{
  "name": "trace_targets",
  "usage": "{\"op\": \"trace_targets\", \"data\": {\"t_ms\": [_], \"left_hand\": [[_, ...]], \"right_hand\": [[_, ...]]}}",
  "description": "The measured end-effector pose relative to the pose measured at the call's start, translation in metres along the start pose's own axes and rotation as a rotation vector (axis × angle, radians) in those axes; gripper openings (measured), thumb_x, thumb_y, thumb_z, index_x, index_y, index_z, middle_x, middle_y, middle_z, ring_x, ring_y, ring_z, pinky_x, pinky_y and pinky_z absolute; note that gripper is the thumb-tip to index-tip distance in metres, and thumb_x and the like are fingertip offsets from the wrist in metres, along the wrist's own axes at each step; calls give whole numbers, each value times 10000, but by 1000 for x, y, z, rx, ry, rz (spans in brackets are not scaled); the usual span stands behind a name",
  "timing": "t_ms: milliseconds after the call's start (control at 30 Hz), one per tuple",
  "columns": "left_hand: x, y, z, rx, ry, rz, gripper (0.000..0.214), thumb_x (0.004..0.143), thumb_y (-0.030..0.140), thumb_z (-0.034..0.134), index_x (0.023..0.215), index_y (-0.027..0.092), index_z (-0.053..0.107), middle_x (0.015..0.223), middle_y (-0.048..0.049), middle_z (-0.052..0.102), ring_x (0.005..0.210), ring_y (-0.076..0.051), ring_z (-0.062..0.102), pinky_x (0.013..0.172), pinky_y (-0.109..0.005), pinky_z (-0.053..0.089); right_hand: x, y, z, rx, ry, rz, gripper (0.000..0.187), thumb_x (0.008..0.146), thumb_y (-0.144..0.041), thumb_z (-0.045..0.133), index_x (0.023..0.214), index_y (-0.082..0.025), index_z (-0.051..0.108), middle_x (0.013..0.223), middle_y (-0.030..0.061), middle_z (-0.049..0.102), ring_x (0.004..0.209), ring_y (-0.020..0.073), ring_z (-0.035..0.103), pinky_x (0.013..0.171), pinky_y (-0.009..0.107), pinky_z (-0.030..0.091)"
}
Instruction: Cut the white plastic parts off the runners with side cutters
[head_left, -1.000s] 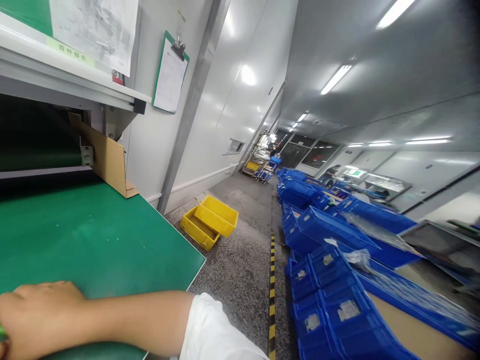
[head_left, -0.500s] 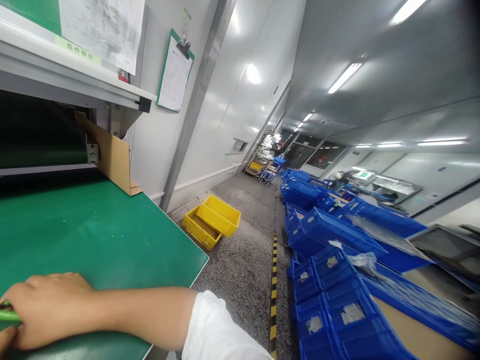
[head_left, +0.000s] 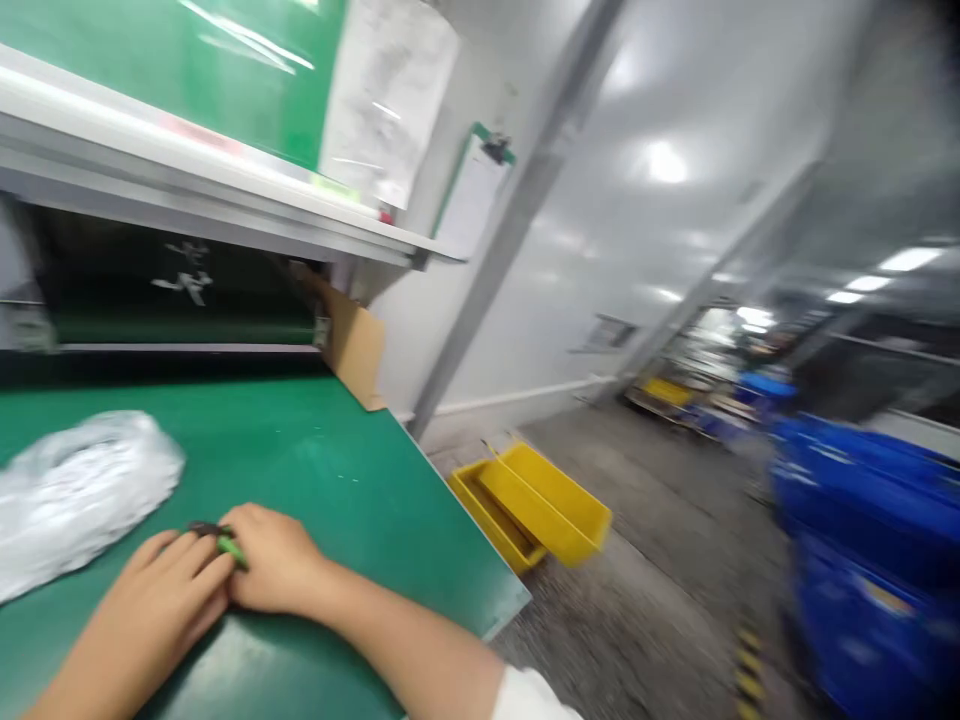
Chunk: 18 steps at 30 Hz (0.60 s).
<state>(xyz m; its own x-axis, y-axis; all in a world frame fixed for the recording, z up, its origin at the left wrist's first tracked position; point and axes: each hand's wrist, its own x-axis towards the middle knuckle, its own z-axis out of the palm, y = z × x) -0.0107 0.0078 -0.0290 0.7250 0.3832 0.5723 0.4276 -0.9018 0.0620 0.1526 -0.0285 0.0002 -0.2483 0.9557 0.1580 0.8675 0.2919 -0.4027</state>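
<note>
Over the green tabletop (head_left: 300,450) my two hands meet, fingers curled together. My right hand (head_left: 274,560) is closed on a small green-and-black object (head_left: 231,548); a green end sticks out between the hands, and fingers hide most of it, so its kind does not show. My left hand (head_left: 176,585) is closed against the same object, its fingertips at the dark part. Left of the hands lies a crumpled white translucent plastic bag (head_left: 97,485), with pale contents that I cannot make out.
Behind the tabletop is a dark green conveyor belt (head_left: 135,315) carrying a few small pale pieces, under a white shelf (head_left: 225,190). A cardboard piece (head_left: 356,350) stands at its right end. Yellow bins (head_left: 555,505) sit on the floor; blue bins (head_left: 870,560) are stacked farther right.
The view has swung left, so the conveyor, the plastic bag and both hands now show more fully. Yellow and blue bins have shifted right in the picture. The green-and-black object stays in hand.
</note>
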Motion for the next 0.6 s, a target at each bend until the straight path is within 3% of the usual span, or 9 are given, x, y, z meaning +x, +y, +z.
{"op": "trace_targets", "data": {"t_ms": [133, 233, 433, 533, 600], "left_hand": [[11, 3, -9, 60, -119, -230, 201, 821, 145, 406, 704, 189, 563, 707, -17, 560, 687, -179, 520, 675, -317, 344], [16, 0, -5, 35, -129, -357, 236, 851, 153, 378, 702, 177, 559, 701, -19, 573, 699, -179, 536, 671, -318, 339], [18, -6, 5, -25, -148, -451, 225, 847, 192, 414, 711, 173, 592, 713, -36, 626, 720, -183, 582, 651, -315, 339], [21, -8, 16, -7, -168, -471, 180, 813, 216, 464, 730, 164, 614, 725, -56, 650, 708, -196, 599, 618, -316, 338], [26, -11, 27, 5, -214, -460, 163, 778, 259, 517, 729, 152, 631, 716, -72, 661, 668, -203, 602, 584, -314, 330]], "right_hand": [[18, 14, 5, 94, 171, 194, 273, 624, -111, 496, 880, -205, 502, 816, -11, 610, 745, 125, 578, 663, 208, 448], [59, 19, -5, 47, 186, 218, 199, 732, -103, 416, 890, -178, 512, 747, -3, 594, 677, 120, 562, 626, 216, 446], [202, 12, -59, -118, 190, 173, 185, 784, -154, 545, 967, -162, 565, 1039, 55, 574, 966, 168, 540, 856, 304, 428], [274, 5, -82, -173, 152, 196, 298, 866, -316, 515, 1121, -161, 524, 1155, 78, 533, 986, 189, 547, 831, 396, 468], [314, 2, -92, -197, 90, 230, 310, 865, -325, 521, 1128, -160, 525, 1138, 75, 544, 968, 188, 561, 809, 379, 484]]}}
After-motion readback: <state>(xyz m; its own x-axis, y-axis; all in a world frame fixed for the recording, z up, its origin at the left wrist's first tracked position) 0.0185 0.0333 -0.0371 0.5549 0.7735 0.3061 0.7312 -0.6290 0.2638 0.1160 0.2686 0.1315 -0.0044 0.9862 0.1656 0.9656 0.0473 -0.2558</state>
